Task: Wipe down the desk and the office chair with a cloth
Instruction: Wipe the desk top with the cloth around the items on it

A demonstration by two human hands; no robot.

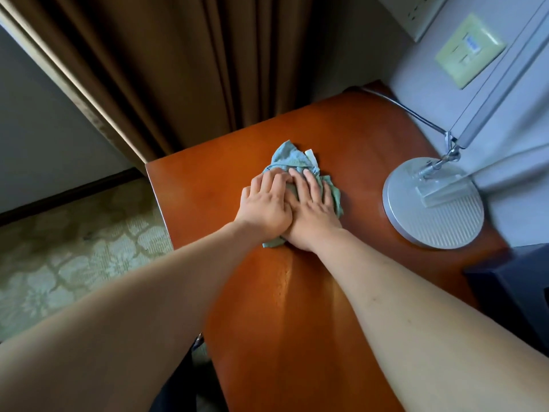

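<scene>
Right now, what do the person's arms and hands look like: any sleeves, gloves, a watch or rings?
Both forearms are bare along all that shows, with no sleeve edge in view. The left hand and right hand wear no gloves. No watch, bracelet or band shows at either wrist, and no ring shows on the visible fingers. No markings or tattoos are visible.

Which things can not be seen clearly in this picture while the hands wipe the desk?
- The cloth: its middle lies hidden under the left hand and right hand, head view.
- The lamp: its head is cut off by the top edge.
- The desk: the near end runs off the bottom edge, under both forearms.
- The office chair: not identifiable; only dark shapes at the lower edge.
- The wall plate: markings too blurred to read.
</scene>
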